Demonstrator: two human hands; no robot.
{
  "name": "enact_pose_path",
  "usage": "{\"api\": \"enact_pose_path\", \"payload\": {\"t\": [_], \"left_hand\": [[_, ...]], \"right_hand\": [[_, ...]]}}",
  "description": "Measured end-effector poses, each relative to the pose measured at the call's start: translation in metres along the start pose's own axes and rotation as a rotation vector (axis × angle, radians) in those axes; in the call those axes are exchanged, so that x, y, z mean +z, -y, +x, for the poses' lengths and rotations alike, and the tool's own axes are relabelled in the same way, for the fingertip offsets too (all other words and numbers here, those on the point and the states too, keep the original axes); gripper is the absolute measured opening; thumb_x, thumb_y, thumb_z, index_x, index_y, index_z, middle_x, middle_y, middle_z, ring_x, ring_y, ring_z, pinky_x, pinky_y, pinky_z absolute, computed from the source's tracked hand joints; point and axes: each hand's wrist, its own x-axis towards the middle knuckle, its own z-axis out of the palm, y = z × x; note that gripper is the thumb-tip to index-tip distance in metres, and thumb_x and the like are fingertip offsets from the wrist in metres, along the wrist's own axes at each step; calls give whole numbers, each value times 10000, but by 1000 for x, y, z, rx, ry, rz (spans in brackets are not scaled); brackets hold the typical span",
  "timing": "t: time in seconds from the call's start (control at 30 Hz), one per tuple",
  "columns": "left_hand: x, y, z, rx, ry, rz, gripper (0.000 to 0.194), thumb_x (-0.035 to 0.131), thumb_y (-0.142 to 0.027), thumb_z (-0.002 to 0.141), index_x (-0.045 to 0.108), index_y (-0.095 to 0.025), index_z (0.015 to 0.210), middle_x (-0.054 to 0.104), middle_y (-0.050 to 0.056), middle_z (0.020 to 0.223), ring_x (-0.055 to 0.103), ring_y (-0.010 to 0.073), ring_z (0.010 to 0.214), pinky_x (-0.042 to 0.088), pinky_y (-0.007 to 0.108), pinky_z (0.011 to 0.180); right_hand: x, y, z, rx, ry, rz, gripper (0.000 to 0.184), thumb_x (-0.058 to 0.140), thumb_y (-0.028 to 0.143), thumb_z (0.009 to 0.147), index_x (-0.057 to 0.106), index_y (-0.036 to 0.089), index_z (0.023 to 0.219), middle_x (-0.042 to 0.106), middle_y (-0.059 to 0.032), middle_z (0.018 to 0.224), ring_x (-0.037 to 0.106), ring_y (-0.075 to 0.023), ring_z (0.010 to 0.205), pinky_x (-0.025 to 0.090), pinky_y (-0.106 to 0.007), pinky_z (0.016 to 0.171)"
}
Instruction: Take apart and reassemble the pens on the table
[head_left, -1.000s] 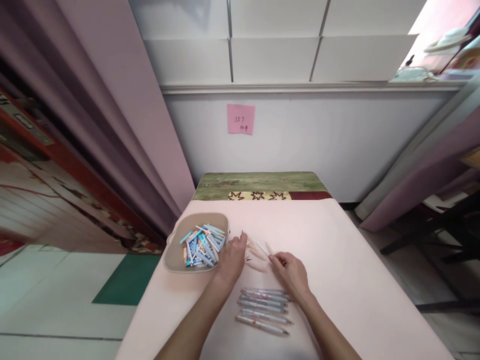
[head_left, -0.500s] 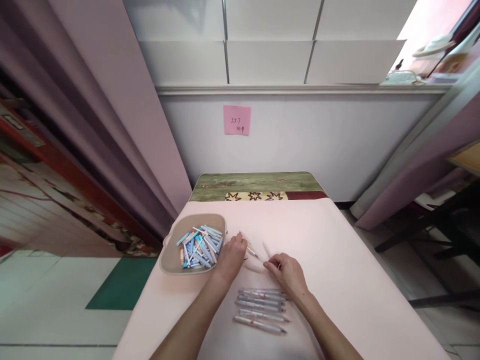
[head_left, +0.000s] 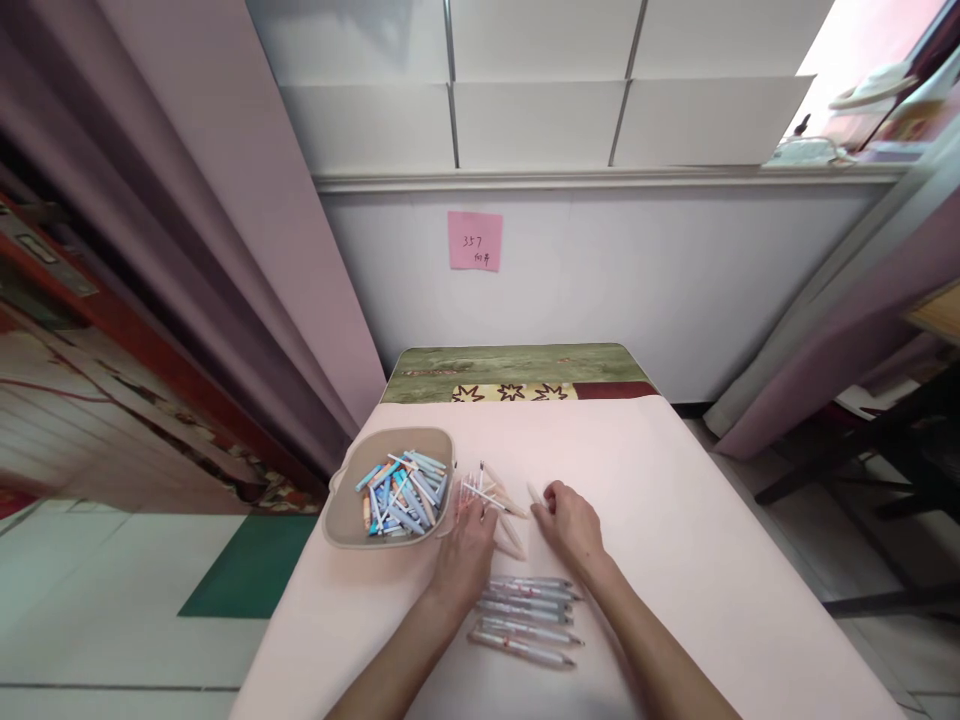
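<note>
A loose pile of clear and pale pen parts (head_left: 510, 540) lies mid-table, with a thin white refill (head_left: 486, 496) across it. My left hand (head_left: 466, 548) is over the near left side of this pile, fingers bent down and a little apart; its fingertips are partly lost among the parts. Just right of the pile, my right hand (head_left: 574, 525) has thumb and index finger closed about the lower end of a pale pen barrel (head_left: 535, 494). Below both hands, several clear pens (head_left: 525, 632) lie side by side in a rough row.
A beige bin (head_left: 341, 530) holding many blue, white and orange pen-like pieces (head_left: 405, 495) stands left of the pile. The pink-covered table (head_left: 697, 560) meets a white wall bearing a pink note (head_left: 475, 241). Purple curtains (head_left: 300, 250) hang at the left.
My left hand has drawn back toward me, uncovering more of the pile and the white refill. My right hand has shifted up and away from the pile's parts to the pale barrel.
</note>
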Motion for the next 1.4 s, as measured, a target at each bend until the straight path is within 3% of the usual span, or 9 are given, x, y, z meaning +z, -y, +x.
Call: {"api": "enact_pose_path", "payload": {"t": [0.13,0.27,0.47,0.63,0.83,1.0,1.13,1.2,1.4], "left_hand": [[6,1,2,-51,20,-25,221,491,-127,831,542,-209,1029,571,72,1114,531,258,1112,477,358,825],[4,-3,9,-75,16,15,160,456,-142,863,559,-191,975,595,87,1057,567,258,1063,485,356,795],[0,6,-13,-33,-110,-104,170,418,-159,886,570,-198,952,615,88,1067,592,229,1014,487,339,787],[-8,10,-28,-38,-152,-222,161,429,-144,865,573,-205,825,630,70,917,605,219,907,478,344,781],[-15,3,-21,-40,-161,-409,120,491,-171,828,600,-211,795,639,53,862,600,220,898,461,349,795],[-15,3,-15,-223,-175,-817,145,565,-323,810,631,-196,793,632,33,785,577,166,677,457,293,631],[-14,-11,-1,-441,-19,-1431,453,699,-414,705,604,-177,1079,663,74,979,564,111,573,373,215,431],[-15,-19,9,-472,47,-1640,518,755,-407,648,612,-149,1074,682,90,951,549,91,539,325,189,397],[-17,-20,28,-542,-16,-1739,399,804,-370,597,672,-110,871,715,73,776,422,23,416,214,163,360]], "right_hand": [[8,18,8,-63,65,5,102,569,241,807,650,199,852,691,-49,832,610,-169,748,337,-245,632],[8,34,12,-103,100,35,139,569,302,828,669,211,860,700,-38,838,614,-163,762,347,-238,644],[-19,11,-24,-131,157,63,161,556,332,852,668,217,834,693,-16,803,601,-144,733,343,-228,637],[-30,-6,-69,-300,274,-5,105,647,288,767,674,242,857,674,-12,863,591,-164,783,336,-239,659],[-30,-2,-69,-268,285,-10,107,705,242,686,660,229,782,645,-11,819,563,-167,740,322,-246,628],[-36,-7,-57,-134,251,389,73,609,277,769,598,207,752,625,13,697,542,-136,636,346,-230,586],[-36,10,-48,-16,325,928,304,551,483,830,554,185,769,630,-2,678,536,-116,564,376,-226,547],[-32,22,-46,12,414,1111,381,575,557,802,549,178,774,605,13,648,502,-92,514,361,-213,515],[-23,37,-37,69,573,1215,526,561,670,756,606,151,827,561,26,592,472,-78,464,339,-210,486]]}}
